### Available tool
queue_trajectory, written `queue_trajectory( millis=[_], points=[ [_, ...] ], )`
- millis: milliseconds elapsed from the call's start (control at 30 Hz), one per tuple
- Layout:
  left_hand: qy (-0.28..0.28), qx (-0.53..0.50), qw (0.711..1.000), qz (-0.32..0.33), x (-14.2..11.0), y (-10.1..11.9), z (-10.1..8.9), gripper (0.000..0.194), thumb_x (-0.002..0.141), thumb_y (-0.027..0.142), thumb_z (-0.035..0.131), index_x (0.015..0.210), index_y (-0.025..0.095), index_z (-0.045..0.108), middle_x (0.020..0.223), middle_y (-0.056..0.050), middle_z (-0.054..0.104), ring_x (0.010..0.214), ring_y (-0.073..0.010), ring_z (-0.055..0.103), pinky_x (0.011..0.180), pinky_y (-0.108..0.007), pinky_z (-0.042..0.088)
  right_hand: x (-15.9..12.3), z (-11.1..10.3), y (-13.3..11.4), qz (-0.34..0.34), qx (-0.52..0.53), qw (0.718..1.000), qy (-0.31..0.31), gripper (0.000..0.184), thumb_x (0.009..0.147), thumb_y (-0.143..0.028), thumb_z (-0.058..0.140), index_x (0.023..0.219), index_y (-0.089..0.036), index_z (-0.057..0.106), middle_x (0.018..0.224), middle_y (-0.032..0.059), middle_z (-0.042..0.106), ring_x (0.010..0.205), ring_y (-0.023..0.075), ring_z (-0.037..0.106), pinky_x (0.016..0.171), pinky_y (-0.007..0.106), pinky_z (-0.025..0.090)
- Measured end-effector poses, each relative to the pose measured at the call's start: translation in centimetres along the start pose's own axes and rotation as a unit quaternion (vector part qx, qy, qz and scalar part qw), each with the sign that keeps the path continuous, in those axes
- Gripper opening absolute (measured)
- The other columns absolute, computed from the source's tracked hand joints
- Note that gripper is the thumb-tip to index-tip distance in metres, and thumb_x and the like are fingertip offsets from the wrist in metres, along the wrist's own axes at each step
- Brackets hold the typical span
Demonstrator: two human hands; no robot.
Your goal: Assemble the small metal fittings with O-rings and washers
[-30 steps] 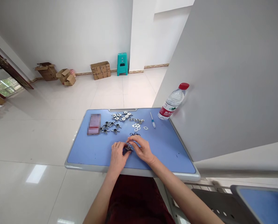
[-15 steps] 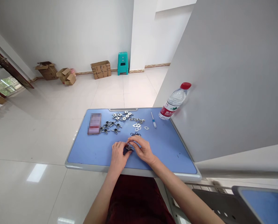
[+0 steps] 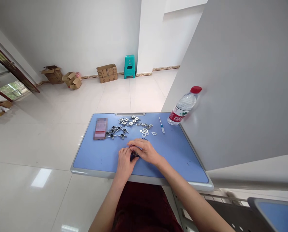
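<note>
Near the front edge of the blue desk, my left hand (image 3: 126, 161) is closed around a small metal fitting (image 3: 135, 154), most of which the fingers hide. My right hand (image 3: 146, 151) reaches over it from the right, its bent fingers pressed against the top of the same fitting. Just beyond the right fingers lie black rubber rings (image 3: 146, 140), partly covered by that hand. Several metal fittings with black centres (image 3: 122, 136) lie farther left. Thin oval metal plates (image 3: 154, 133) are behind the right hand.
More silvery fittings (image 3: 131, 123) and a row of small metal pieces (image 3: 147, 126) lie toward the desk's (image 3: 177, 167) back. A blurred flat rectangle (image 3: 100, 129) is left; a screwdriver (image 3: 161, 126) and water bottle (image 3: 184, 106) are right, beside a grey panel (image 3: 243, 80).
My right hand has shifted left and now covers more of the fitting in my left hand. The whole view has slid slightly, moving the desk a little rightward.
</note>
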State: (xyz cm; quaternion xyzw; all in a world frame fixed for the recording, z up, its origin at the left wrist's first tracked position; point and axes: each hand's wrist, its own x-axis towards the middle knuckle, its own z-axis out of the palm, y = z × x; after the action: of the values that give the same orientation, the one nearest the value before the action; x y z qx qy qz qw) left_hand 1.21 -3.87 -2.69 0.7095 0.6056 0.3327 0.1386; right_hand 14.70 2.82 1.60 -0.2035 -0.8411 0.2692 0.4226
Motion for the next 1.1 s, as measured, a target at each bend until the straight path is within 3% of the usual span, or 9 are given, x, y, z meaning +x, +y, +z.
queue_trajectory(
  millis=[267, 533, 700, 867, 1100],
  points=[
    [0.016, 0.005, 1.0, 0.019, -0.1, -0.1, 0.2, 0.021, 0.083, 0.014, 0.067, 0.1, 0.019, 0.057, 0.095, -0.005, 0.064, 0.089, -0.0228, 0.056, 0.082, -0.038, 0.046, -0.5, 1.1, 0.0, 0.013, -0.041, 0.997, 0.062, 0.013, 0.097, -0.026, 0.05, 0.1, -0.022, 0.062, 0.076, 0.0031, 0.064, 0.07, 0.0171, 0.059, 0.067, 0.03, 0.05],
    [-0.008, 0.025, 1.0, 0.005, 0.0, 0.4, -0.2, 0.014, 0.084, 0.018, 0.068, 0.09, 0.02, 0.055, 0.088, -0.002, 0.064, 0.085, -0.0226, 0.055, 0.079, -0.038, 0.042, -1.3, 0.6, 0.5, 0.004, -0.007, 0.999, 0.046, 0.03, 0.101, -0.026, 0.04, 0.124, -0.025, 0.058, 0.078, 0.0029, 0.065, 0.072, 0.0174, 0.058, 0.071, 0.032, 0.049],
    [-0.022, 0.032, 0.999, -0.004, 0.1, 0.5, -0.4, 0.015, 0.083, 0.018, 0.068, 0.091, 0.02, 0.055, 0.091, -0.003, 0.064, 0.088, -0.0235, 0.055, 0.078, -0.037, 0.042, -1.4, 0.3, 0.3, 0.053, 0.029, 0.996, 0.072, 0.022, 0.099, -0.029, 0.046, 0.109, -0.025, 0.065, 0.08, 0.0032, 0.069, 0.073, 0.0173, 0.062, 0.071, 0.032, 0.05],
    [-0.026, 0.028, 0.999, -0.004, 0.1, 0.6, -0.5, 0.016, 0.084, 0.018, 0.067, 0.092, 0.02, 0.054, 0.092, -0.003, 0.064, 0.088, -0.0228, 0.054, 0.078, -0.037, 0.042, -1.4, 0.5, 0.5, 0.055, -0.002, 0.994, 0.099, 0.018, 0.096, -0.031, 0.051, 0.098, -0.024, 0.067, 0.078, 0.0031, 0.068, 0.069, 0.0169, 0.061, 0.069, 0.031, 0.05],
    [-0.008, 0.033, 0.999, 0.001, 0.1, 0.4, -0.2, 0.012, 0.085, 0.018, 0.065, 0.091, 0.02, 0.055, 0.089, -0.003, 0.063, 0.085, -0.0224, 0.055, 0.076, -0.036, 0.042, -1.1, 0.9, 0.4, 0.036, -0.003, 0.996, 0.087, 0.023, 0.098, -0.029, 0.046, 0.111, -0.024, 0.065, 0.075, 0.0028, 0.065, 0.071, 0.0174, 0.059, 0.07, 0.032, 0.05]
  ],
)
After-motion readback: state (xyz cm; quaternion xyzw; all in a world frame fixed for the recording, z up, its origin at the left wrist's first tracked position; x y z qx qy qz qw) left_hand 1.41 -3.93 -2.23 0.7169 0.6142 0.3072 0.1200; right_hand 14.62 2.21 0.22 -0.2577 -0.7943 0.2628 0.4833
